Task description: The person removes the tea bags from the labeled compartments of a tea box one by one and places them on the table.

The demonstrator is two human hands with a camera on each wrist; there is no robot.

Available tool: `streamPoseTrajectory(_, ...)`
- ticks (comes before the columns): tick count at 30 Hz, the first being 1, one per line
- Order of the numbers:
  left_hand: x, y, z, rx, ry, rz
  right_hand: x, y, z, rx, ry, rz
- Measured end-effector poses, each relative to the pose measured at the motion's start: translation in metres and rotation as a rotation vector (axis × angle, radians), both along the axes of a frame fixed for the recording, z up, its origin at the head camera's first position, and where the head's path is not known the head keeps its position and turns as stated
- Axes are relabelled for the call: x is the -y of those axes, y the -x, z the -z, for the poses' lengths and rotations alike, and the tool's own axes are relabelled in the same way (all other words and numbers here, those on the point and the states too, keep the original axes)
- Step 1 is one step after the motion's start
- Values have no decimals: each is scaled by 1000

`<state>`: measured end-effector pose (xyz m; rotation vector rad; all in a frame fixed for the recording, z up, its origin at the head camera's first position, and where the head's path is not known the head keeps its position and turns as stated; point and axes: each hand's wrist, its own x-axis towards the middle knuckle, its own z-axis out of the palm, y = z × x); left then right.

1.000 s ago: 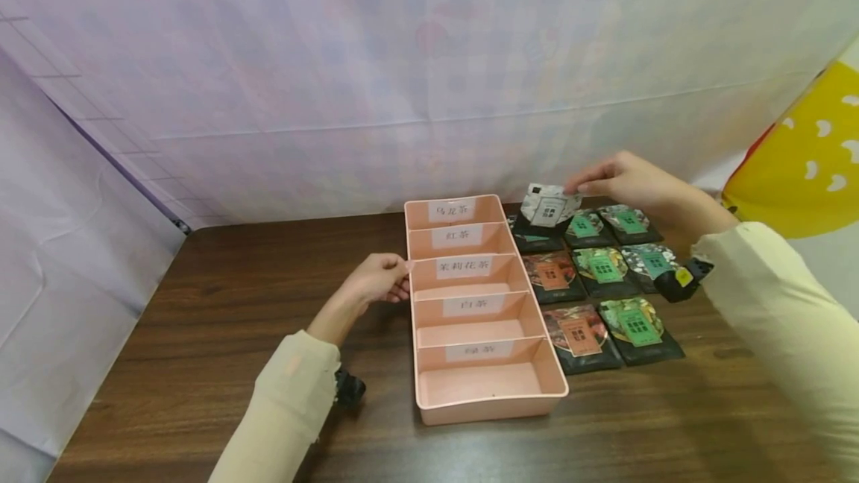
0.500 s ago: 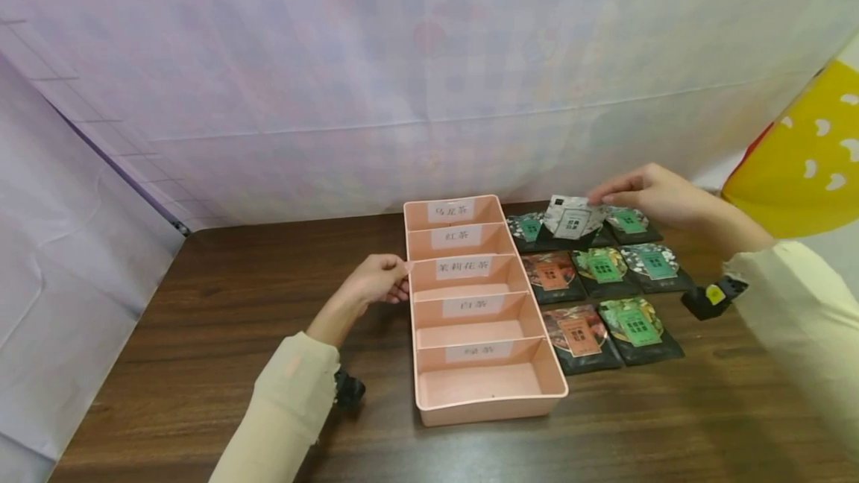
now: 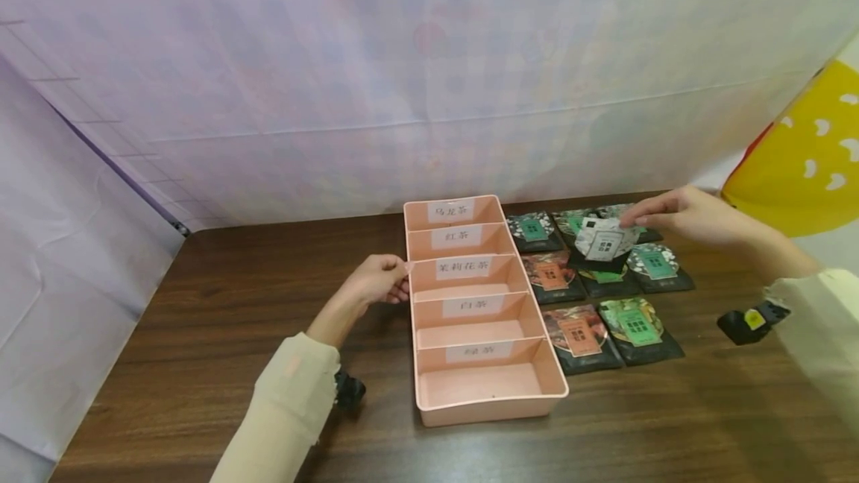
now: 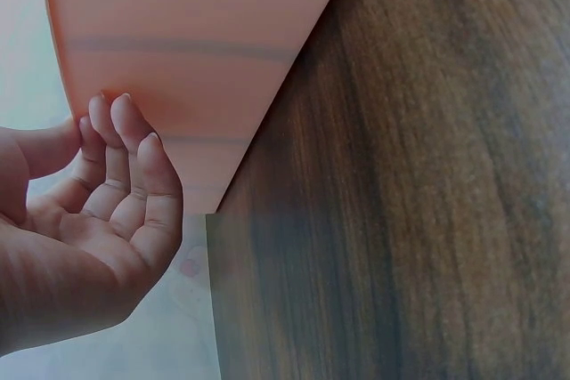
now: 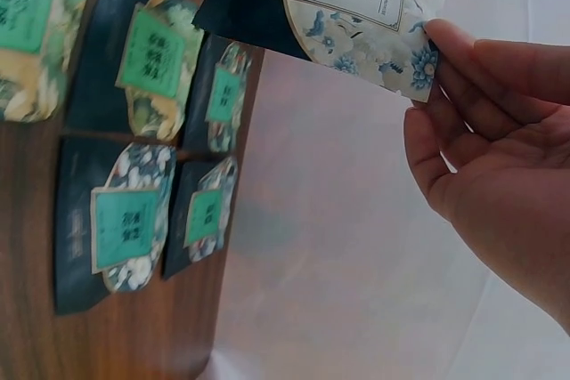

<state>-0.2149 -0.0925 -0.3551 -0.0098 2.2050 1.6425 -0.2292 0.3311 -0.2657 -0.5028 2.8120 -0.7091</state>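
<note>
My right hand point(image 3: 698, 218) pinches the top corner of a white-and-black tea bag packet point(image 3: 606, 241), its thumb and fingertips at the edge. In the right wrist view the packet point(image 5: 347, 6) shows blue flowers and a "White Tea" label. It hangs tilted above the other packets and overlaps some in the head view. My left hand point(image 3: 379, 279) pinches the left rim of a pink divided box point(image 3: 493, 414), near its middle. In the left wrist view the thumb and fingertips meet at the box's edge point(image 4: 178, 6). Each of the box's several compartments bears a white paper label.
Several tea packets lie in rows right of the box: red ones point(image 3: 554, 276) point(image 3: 580, 338), green ones point(image 3: 637, 328) and teal-labelled ones point(image 3: 533, 229) point(image 3: 656, 265). The wooden table point(image 3: 235, 319) meets a pale curtain point(image 3: 429, 95) behind. A yellow cloth point(image 3: 805, 162) hangs at right.
My right hand has carried the white tea packet rightward and toward me, from over the back-left packet to over the middle ones. My left hand and the box have stayed in place.
</note>
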Motion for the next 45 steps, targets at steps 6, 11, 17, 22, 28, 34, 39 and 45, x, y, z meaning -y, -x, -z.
streamPoseTrajectory(6, 0, -1, -1, 1, 2, 1, -18, -6, 6, 17, 18, 0)
streamPoseTrajectory(11, 0, 0, -1, 1, 4, 3, -37, -10, 13, -15, 17, -3)
streamPoseTrajectory(17, 0, 0, 0, -3, -2, 3, -55, -16, 21, -44, 20, 30)
streamPoseTrajectory(22, 0, -1, -1, -2, -7, 1, -68, -21, 23, -25, 9, 78)
streamPoseTrajectory(28, 0, -1, -1, 2, -11, 0, -82, -26, 24, 59, 13, 131)
streamPoseTrajectory(34, -1, -1, -1, 2, -12, -1, -98, -28, 27, 134, -46, 152)
streamPoseTrajectory(39, -1, -1, -1, 4, 1, -5, -113, -31, 31, 122, -71, 155)
streamPoseTrajectory(45, -1, 0, -1, 5, 3, -5, -122, -34, 33, 126, -90, 166)
